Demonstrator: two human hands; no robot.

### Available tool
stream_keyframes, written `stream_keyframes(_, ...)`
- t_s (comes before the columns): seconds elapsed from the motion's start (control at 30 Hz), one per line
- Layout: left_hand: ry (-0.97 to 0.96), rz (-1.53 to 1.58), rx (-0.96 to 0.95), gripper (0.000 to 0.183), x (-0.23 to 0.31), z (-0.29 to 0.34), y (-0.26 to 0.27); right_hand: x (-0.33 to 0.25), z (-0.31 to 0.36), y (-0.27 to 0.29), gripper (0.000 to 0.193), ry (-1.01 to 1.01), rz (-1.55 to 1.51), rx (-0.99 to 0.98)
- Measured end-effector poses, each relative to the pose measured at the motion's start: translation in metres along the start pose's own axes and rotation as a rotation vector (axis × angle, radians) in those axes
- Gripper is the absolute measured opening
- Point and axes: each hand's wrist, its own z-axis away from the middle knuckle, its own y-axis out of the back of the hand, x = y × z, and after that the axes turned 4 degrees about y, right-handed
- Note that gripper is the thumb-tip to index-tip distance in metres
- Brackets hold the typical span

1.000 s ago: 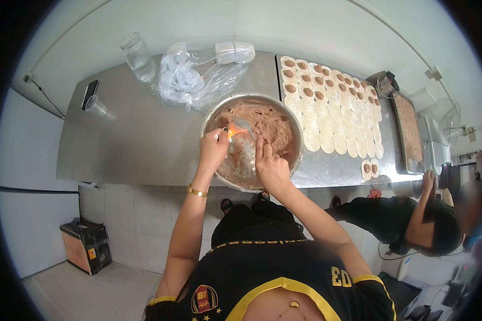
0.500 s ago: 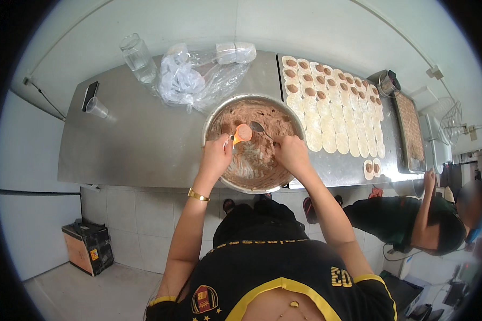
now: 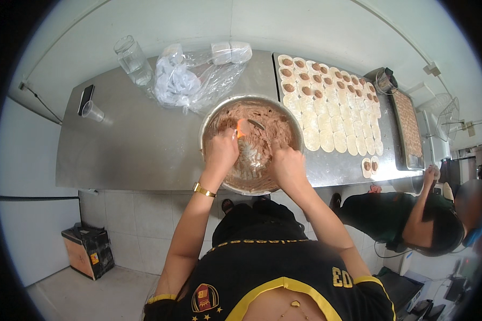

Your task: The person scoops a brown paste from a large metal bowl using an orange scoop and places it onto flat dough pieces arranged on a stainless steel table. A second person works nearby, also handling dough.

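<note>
A large metal bowl (image 3: 251, 98) stands at the table's front edge, its inside smeared with a brown, paste-like mixture (image 3: 277, 115). Over it, my left hand (image 3: 223, 152) is closed around the handle of a small orange scoop (image 3: 243, 128) with brown mixture in it. My right hand (image 3: 288, 165) grips a metal spoon (image 3: 256, 124), whose handle is mostly hidden by the fingers. The spoon's bowl lies right beside the scoop, inside the rim; whether they touch I cannot tell.
Rows of pale dough rounds (image 3: 339, 141) cover the right side of the metal table (image 3: 112, 155), the far ones topped with brown mounds. Behind the bowl lie a plastic bag (image 3: 178, 80) and a glass jar (image 3: 134, 61). A filled tray (image 3: 407, 123) and another person (image 3: 391, 216) are at right.
Both hands have dipped lower and nearer to the mixture. The scoop has tilted, its filled face now turned more sideways, close to the spoon. The view has shifted slightly.
</note>
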Motion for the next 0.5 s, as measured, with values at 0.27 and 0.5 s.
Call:
stream_keyframes(0.27,0.0,-0.011,-0.014,0.014,-0.004,-0.005,0.001,0.001,-0.004,-0.003,0.025,0.02,-0.023,0.06)
stream_keyframes(0.5,-0.03,-0.026,-0.019,0.014,-0.004,0.0,0.0,0.016,-0.009,0.003,0.027,0.208,0.065,0.055)
